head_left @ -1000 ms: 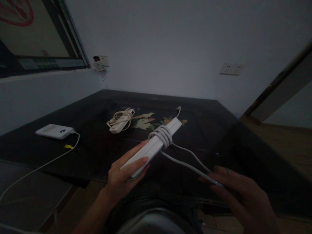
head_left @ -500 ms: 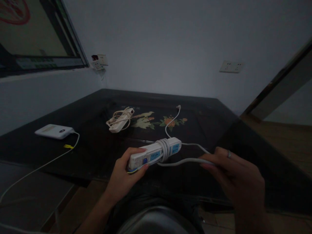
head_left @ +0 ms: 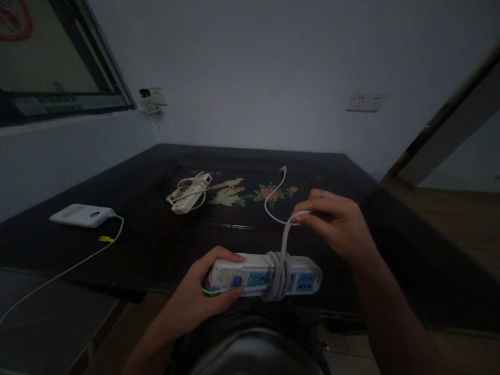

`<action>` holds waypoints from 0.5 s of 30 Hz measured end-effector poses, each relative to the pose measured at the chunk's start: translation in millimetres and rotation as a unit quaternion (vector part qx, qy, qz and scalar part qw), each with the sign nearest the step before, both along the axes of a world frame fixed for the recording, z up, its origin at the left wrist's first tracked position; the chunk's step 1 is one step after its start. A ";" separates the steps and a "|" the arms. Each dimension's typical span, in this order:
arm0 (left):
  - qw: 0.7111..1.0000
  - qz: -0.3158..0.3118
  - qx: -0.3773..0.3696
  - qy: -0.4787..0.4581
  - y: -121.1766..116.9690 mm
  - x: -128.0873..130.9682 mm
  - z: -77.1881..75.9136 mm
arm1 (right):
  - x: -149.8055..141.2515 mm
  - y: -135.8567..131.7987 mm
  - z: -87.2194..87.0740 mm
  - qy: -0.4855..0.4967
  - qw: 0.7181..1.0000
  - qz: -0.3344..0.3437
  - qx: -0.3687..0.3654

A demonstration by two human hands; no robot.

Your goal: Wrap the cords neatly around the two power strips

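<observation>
A white power strip (head_left: 258, 265) with blue sockets and a round blue button is gripped at its left end by my left hand (head_left: 203, 284). Blue and yellow-green wires show at that end, beside my palm. Several turns of the white power cord (head_left: 278, 278) are wrapped round the strip's middle. My right hand (head_left: 332, 219) pinches the cord above and right of the strip, holding it up in a bend. From there the loose part runs across the table to its plug (head_left: 283, 170), which lies near the far side.
On the black table (head_left: 128, 182) with a floral pattern lies a second power strip (head_left: 191, 195) tangled in its cord. A white handheld device (head_left: 82, 214) with a cable and yellow tag lies at left. Wall sockets (head_left: 367, 102) are at the back, and a window stands upper left.
My right hand has moved up and left, bringing the cord from the strip's right side to above it. The strip has come lower, nearer to me, and turned more level.
</observation>
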State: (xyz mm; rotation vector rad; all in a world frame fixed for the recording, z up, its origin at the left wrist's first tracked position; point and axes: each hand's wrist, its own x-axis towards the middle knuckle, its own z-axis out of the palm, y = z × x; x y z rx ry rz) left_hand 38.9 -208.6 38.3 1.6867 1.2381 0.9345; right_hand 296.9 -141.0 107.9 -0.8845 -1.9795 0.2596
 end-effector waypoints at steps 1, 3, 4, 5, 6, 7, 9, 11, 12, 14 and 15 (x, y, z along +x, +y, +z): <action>1.000 0.002 0.009 -0.006 -0.2 -1.9 -0.6 | 0.1 6.1 -3.1 0.015 0.999 0.009 -0.031; 0.999 -0.006 0.036 -0.025 -0.5 -5.7 -4.2 | -0.1 16.1 -10.9 0.042 0.994 0.026 -0.099; 0.998 -0.017 0.049 -0.042 -0.9 -7.2 -6.9 | -0.8 19.5 -15.0 0.050 0.989 0.037 -0.136; 0.996 -0.034 0.056 -0.069 -1.5 -8.1 -9.9 | -1.8 21.6 -18.8 0.056 0.982 0.051 -0.173; 0.992 -0.055 0.054 -0.103 -2.3 -8.4 -12.8 | -3.2 22.6 -22.1 0.061 0.974 0.068 -0.210; 0.986 -0.079 0.046 -0.142 -3.3 -8.1 -15.4 | -4.7 22.6 -24.8 0.064 0.964 0.085 -0.242; 0.969 -0.109 0.025 -0.220 -5.4 -5.6 -19.0 | -7.0 20.6 -28.2 0.073 0.948 0.109 -0.291; 0.955 -0.095 0.022 -0.280 -7.3 -0.8 -20.1 | -8.1 17.1 -30.0 0.093 0.939 0.117 -0.311; 0.950 -0.072 0.022 -0.302 -8.1 2.4 -20.0 | -8.5 15.0 -31.1 0.107 0.936 0.120 -0.313; 0.941 -0.022 0.017 -0.338 -9.1 9.7 -18.6 | -9.6 10.3 -35.0 0.134 0.929 0.135 -0.318; 0.935 -0.002 0.011 -0.354 -9.4 13.5 -17.7 | -10.7 7.5 -38.3 0.147 0.923 0.146 -0.325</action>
